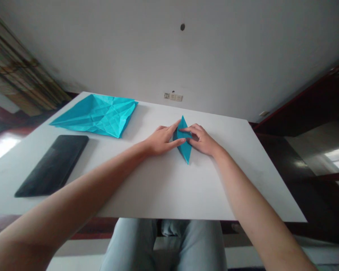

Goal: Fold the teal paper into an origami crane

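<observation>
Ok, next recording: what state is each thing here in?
Left hand: fingers pressed on the paper's left side.
Right hand: fingers over the paper's right side.
Folded blue paper: narrow pointed diamond, flat on table.
Creased blue sheet: opened out, fold lines showing.
Black flat case: lying untouched.

The person's arms are bare all the way up, with no sleeves to see. The left arm (73, 188) comes in from the near left, and the right arm (251, 199) comes in from the near right. Each arm is wide by the camera and gets thin at the wrist. The left hand (165, 140) and the right hand (200, 140) have long, thin fingers. Near the bottom, the person wears pale blue jeans (130, 244) that look soft and a bit washed out. The cloth bunches into small folds (172, 227) between the legs.
</observation>
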The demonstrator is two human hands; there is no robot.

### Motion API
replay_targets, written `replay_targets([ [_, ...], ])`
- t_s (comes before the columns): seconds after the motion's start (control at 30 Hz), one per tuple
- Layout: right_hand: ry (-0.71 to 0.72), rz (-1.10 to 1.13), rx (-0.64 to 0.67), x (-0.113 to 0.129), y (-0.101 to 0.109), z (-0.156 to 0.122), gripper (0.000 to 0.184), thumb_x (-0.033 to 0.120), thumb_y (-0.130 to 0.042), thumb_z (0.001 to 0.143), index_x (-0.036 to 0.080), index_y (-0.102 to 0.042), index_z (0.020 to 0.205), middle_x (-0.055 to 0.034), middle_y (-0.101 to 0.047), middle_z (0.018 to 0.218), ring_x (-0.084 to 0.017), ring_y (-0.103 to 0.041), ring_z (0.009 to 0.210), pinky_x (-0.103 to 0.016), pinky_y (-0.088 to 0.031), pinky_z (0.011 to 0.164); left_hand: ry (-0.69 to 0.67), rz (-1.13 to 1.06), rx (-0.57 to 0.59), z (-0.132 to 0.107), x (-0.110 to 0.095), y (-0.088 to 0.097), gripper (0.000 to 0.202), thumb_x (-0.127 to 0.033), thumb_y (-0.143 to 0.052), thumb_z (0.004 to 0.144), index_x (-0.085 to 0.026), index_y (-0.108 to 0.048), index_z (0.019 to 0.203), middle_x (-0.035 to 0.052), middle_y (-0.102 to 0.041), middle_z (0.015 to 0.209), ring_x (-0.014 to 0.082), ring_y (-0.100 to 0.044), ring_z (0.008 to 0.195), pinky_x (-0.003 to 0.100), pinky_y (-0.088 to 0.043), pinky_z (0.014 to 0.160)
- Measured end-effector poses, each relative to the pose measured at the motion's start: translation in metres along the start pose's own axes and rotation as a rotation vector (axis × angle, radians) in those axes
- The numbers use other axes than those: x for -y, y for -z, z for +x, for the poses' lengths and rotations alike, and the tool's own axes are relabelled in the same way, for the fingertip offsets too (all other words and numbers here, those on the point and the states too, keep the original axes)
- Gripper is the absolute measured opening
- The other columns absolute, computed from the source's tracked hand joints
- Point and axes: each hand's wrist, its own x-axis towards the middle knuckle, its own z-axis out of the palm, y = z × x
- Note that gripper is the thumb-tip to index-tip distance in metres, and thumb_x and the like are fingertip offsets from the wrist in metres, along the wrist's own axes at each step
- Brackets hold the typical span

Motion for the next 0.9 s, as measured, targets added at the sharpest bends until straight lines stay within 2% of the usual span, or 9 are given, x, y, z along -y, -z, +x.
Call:
replay_targets([
  [0.1,-0.004,-0.007,-0.02,0.002,-0.001,0.001,0.058,0.026,-0.074,0.107,0.033,-0.085,0.163,-0.0107,-0.074,0.129,-0.032,-0.072,0.113,-0.054,-0.065,0.111,-0.002,0.024,-0.009,0.001,0.002,-0.002,0.128,-0.092,-0.04,0.118,0.003,-0.023,0.201,0.0334,-0.071,0.182,0.0486,-0.069,0.173,0.06,-0.038,0.152],
  [0.2,0.021,-0.004,-0.026,0.003,-0.002,0.001,0.063,0.025,-0.074,0.107,0.033,-0.081,0.169,-0.0115,-0.077,0.136,-0.033,-0.072,0.119,-0.054,-0.063,0.114,0.012,0.045,-0.014,0.002,0.003,-0.002,0.133,-0.098,-0.039,0.117,0.002,-0.018,0.202,0.0311,-0.079,0.172,0.0486,-0.075,0.167,0.06,-0.043,0.149],
  [0.27,0.039,0.006,-0.039,0.003,-0.002,0.001,0.063,0.025,-0.075,0.106,0.032,-0.081,0.168,-0.0126,-0.078,0.139,-0.034,-0.072,0.122,-0.055,-0.062,0.117,0.026,0.05,-0.012,0.001,0.002,-0.001,0.134,-0.1,-0.039,0.116,0.0,-0.019,0.202,0.0304,-0.079,0.172,0.0484,-0.074,0.167,0.059,-0.043,0.149],
  [0.4,0.045,0.001,-0.028,-0.002,-0.002,0.003,0.059,0.029,-0.075,0.107,0.031,-0.084,0.165,-0.0127,-0.076,0.135,-0.036,-0.072,0.126,-0.057,-0.062,0.12,0.019,0.04,-0.008,0.0,0.0,0.0,0.134,-0.1,-0.04,0.114,-0.002,-0.022,0.203,0.0312,-0.061,0.192,0.0487,-0.062,0.18,0.06,-0.037,0.154],
  [0.47,0.038,0.009,-0.027,-0.005,-0.003,0.004,0.061,0.031,-0.075,0.107,0.03,-0.082,0.167,-0.0131,-0.075,0.136,-0.035,-0.073,0.125,-0.058,-0.063,0.119,0.009,0.038,-0.003,-0.001,-0.001,0.001,0.13,-0.096,-0.04,0.115,-0.001,-0.022,0.203,0.0311,-0.056,0.196,0.0479,-0.057,0.184,0.06,-0.034,0.155],
  [0.57,0.023,0.03,-0.064,-0.01,-0.004,0.004,0.065,0.037,-0.078,0.106,0.027,-0.079,0.171,-0.0162,-0.074,0.144,-0.035,-0.072,0.126,-0.059,-0.066,0.12,0.011,0.028,0.02,-0.002,-0.002,0.003,0.111,-0.08,-0.03,0.123,-0.004,-0.023,0.204,0.0272,-0.046,0.204,0.0428,-0.049,0.19,0.057,-0.032,0.156],
  [0.67,-0.008,0.031,-0.096,-0.014,-0.006,0.003,0.066,0.043,-0.08,0.107,0.029,-0.077,0.172,-0.0182,-0.071,0.154,-0.038,-0.072,0.136,-0.061,-0.067,0.123,0.008,0.046,0.029,-0.002,-0.001,0.002,0.093,-0.063,-0.022,0.128,-0.011,-0.024,0.205,0.0217,-0.032,0.212,0.037,-0.039,0.196,0.054,-0.032,0.156],
  [0.77,-0.005,0.006,-0.098,-0.018,-0.008,0.002,0.065,0.037,-0.079,0.106,0.032,-0.077,0.17,-0.018,-0.069,0.16,-0.04,-0.069,0.15,-0.065,-0.065,0.131,-0.009,0.127,0.019,-0.001,-0.001,-0.002,0.09,-0.058,-0.028,0.129,-0.011,-0.025,0.205,0.025,-0.032,0.211,0.0388,-0.04,0.195,0.057,-0.033,0.155],
  [0.9,0.033,-0.105,-0.096,-0.018,-0.008,0.002,0.058,0.034,-0.077,0.107,0.034,-0.082,0.165,-0.0174,-0.067,0.171,-0.044,-0.062,0.166,-0.073,-0.05,0.148,0.009,0.172,0.019,-0.002,-0.003,-0.007,0.093,-0.063,-0.03,0.13,-0.007,-0.023,0.204,0.029,-0.038,0.208,0.0407,-0.046,0.192,0.058,-0.033,0.155],
])
